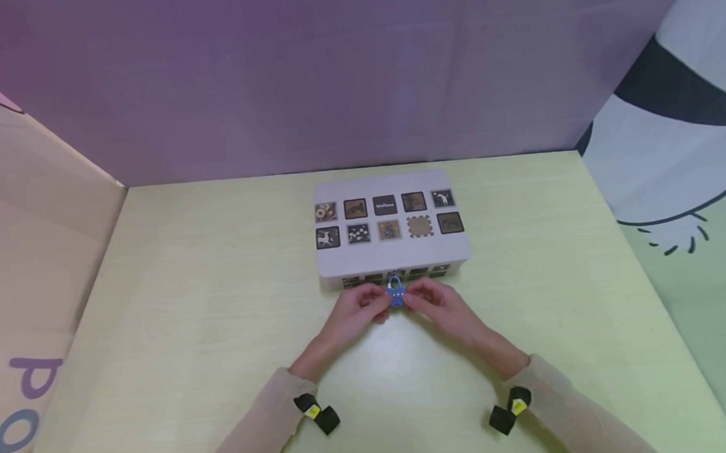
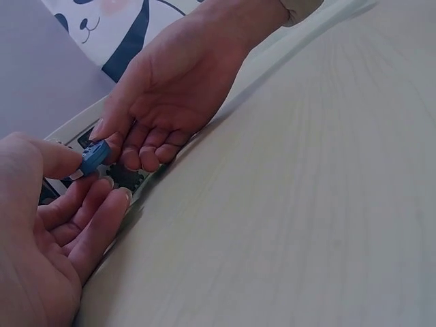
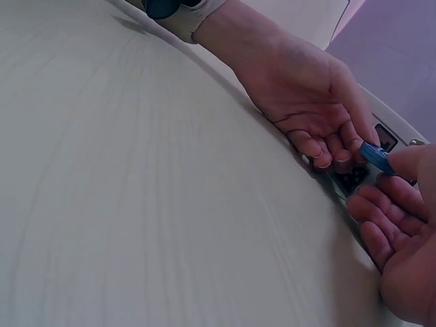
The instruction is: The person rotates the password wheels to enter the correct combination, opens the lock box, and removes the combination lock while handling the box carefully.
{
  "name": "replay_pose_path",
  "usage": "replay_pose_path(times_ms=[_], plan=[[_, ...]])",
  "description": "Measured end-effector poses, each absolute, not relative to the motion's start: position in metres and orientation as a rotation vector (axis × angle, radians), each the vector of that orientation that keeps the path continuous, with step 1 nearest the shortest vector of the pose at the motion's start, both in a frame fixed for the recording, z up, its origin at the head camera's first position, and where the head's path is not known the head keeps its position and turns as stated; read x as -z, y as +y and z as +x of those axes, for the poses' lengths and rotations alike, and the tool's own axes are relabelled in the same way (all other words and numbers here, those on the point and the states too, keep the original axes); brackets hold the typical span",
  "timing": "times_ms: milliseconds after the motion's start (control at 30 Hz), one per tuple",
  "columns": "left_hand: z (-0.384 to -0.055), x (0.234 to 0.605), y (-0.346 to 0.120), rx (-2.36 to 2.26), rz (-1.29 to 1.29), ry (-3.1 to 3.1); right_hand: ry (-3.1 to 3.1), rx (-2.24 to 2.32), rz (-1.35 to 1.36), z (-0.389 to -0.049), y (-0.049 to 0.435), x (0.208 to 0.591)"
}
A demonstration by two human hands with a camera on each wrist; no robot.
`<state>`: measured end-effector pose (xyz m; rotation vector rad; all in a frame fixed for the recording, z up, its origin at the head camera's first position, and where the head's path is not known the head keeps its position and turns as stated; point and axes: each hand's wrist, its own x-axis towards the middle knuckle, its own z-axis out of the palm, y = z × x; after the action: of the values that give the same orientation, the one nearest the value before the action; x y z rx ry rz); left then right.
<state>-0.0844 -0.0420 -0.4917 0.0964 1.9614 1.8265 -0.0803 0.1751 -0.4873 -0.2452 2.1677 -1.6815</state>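
Blue, the small padlock [image 1: 396,296] is just in front of the white box's [image 1: 395,254] near face, its long axis running toward the box, shackle [image 1: 394,276] foremost; whether they touch is unclear. The left hand [image 1: 354,312] and right hand [image 1: 446,311], equally near, pinch the padlock's opposite sides between thumb and curled fingers.

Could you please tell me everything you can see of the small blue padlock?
The padlock is blue-bodied, with a row of pale marks and a metallic-looking shackle pointing toward the box. The left hand and right hand pinch it from either side, at the box's near side. Whether the shackle is latched, or touches the box, I cannot tell.
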Motion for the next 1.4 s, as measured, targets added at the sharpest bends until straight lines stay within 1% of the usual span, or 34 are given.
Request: replay_pose_path(times_ms=[200, 833, 1400], plan=[[-0.084, 0.491, -0.042, -1.827, 0.100, 1.951, 2.143, 1.679, -0.240, -0.081, 0.174, 0.484], [-0.083, 0.493, -0.042, -1.815, 0.138, 1.986, 2.131, 1.569, -0.091, -0.089, 0.167, 0.472], [-0.084, 0.497, -0.042, -1.813, 0.156, 1.990, 2.125, 1.579, -0.129, -0.089, 0.168, 0.472]])
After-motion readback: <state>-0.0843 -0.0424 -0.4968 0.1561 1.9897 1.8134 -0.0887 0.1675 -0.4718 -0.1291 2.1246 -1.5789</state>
